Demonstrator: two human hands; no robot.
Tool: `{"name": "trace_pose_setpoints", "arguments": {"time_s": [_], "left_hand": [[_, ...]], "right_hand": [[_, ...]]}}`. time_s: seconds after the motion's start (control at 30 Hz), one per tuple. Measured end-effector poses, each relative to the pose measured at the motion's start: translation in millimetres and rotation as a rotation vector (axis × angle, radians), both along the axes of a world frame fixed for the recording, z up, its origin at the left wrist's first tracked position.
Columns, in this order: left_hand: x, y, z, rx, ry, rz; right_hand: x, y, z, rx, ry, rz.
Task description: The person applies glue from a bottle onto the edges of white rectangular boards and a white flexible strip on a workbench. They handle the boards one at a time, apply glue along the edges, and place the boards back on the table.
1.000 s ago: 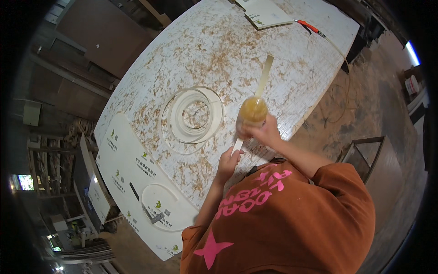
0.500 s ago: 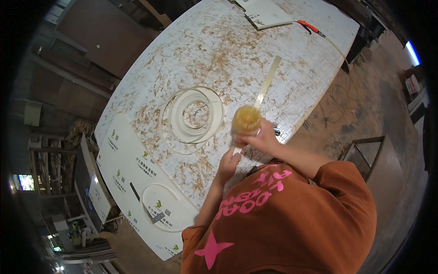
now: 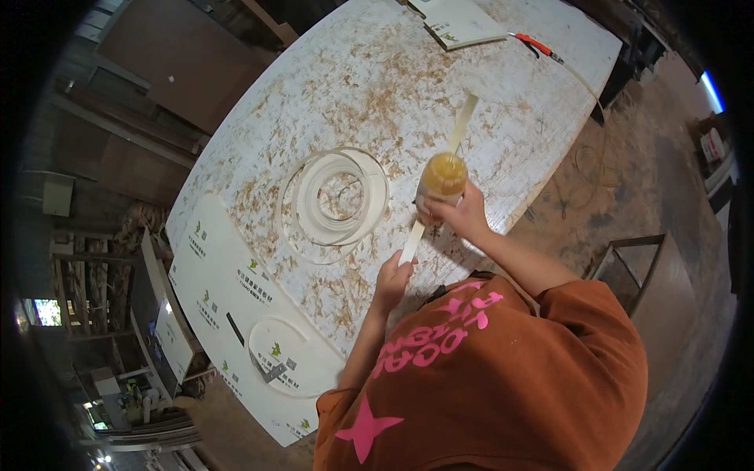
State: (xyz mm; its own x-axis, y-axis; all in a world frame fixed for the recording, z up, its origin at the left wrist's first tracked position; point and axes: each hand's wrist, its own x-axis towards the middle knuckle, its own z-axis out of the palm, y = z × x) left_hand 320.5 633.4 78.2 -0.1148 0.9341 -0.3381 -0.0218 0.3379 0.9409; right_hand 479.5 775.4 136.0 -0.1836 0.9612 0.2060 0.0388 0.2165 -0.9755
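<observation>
My right hand (image 3: 462, 216) is wrapped round a clear bottle (image 3: 444, 174) with yellowish contents, probably glue. The bottle is over a narrow pale strip (image 3: 463, 125), which looks like edge banding; whether its lower end touches the strip is hidden. The near end of the strip is pinched by my left hand (image 3: 395, 278) close to my body. Beyond the bottle the strip runs on away from me over the table. Left of my hands lies a coil of white edge banding (image 3: 306, 206) with loose outer loops.
Brown shavings litter the white table (image 3: 377, 94). A white printed board (image 3: 236, 290) at its left carries a loose strip loop and a dark metal square (image 3: 269, 374). Far right are more panels (image 3: 463, 22) and an orange-handled air gun (image 3: 534, 45) with a hose.
My right hand and the bottle have moved away from me along the strip. More of the strip shows between the bottle and my left hand, which has hardly moved.
</observation>
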Motion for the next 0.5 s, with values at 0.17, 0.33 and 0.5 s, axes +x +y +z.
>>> {"name": "trace_pose_setpoints", "arguments": {"time_s": [0.17,0.33,0.5], "left_hand": [[2.9,1.4,0.4,0.036,-0.093,-0.053],[2.6,-0.1,4.7,-0.005,0.077,-0.038],[2.4,-0.7,6.1,0.029,0.229,-0.028]], "right_hand": [[-3.4,5.0,0.9,0.091,-0.196,0.232],[-7.2,7.0,-3.9,-0.028,-0.123,0.149],[-8.3,8.7,0.1,-0.019,-0.290,0.182]]}}
